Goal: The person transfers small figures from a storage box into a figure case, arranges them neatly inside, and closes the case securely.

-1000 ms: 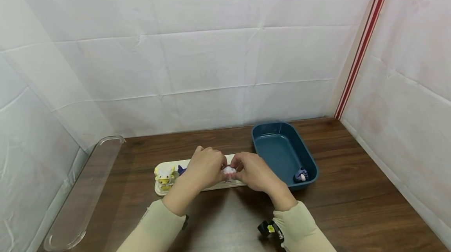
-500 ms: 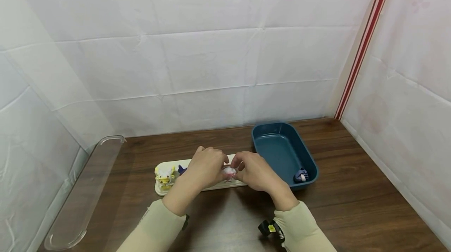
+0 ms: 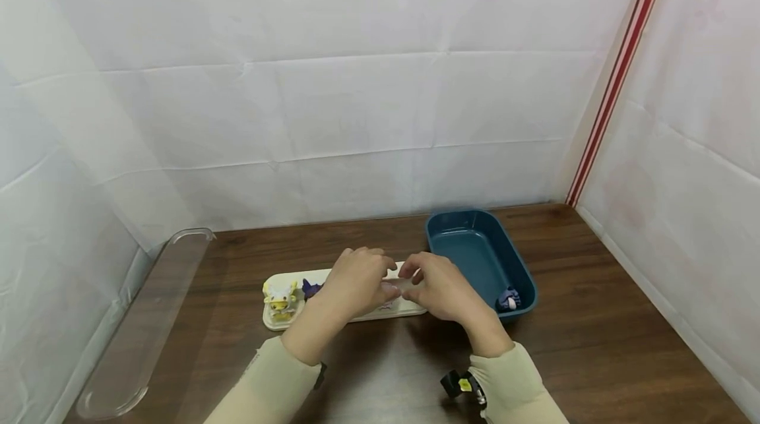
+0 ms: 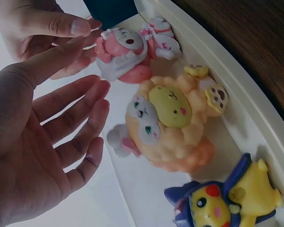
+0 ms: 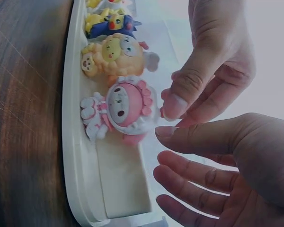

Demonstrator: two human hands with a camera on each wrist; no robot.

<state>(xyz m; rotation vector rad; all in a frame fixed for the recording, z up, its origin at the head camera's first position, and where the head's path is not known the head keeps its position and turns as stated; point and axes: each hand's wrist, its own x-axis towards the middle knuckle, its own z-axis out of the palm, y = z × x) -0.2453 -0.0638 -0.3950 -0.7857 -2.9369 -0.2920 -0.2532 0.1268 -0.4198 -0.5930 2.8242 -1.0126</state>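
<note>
Side by side on the long cream tray [image 3: 285, 279] stand several toy figurines. At one end of the row, a pink and white hooded figurine [image 5: 125, 106] has my left hand [image 3: 359, 282] and right hand [image 3: 436, 285] close over its head, fingers loosely spread and holding nothing. The thumbs almost meet in the right wrist view. Beside it stands a peach, fluffy-maned figurine [image 4: 168, 123], then a yellow one in a dark blue hood [image 4: 227, 203]. A yellow and white figurine [image 3: 280, 299] is at the tray's left end. The head view hides most of the row behind my left hand.
A deep blue basin [image 3: 469, 259] stands just right of the tray, with a small purple-blue figurine [image 3: 508, 299] in its near corner. Along the table's left edge lies a long clear plastic cover [image 3: 145, 325]. White sheeting hangs behind and at both sides.
My fingers have come away from the pink and white figurine, and both hands have risen slightly. The figurines on the tray and in the basin stay where they were.
</note>
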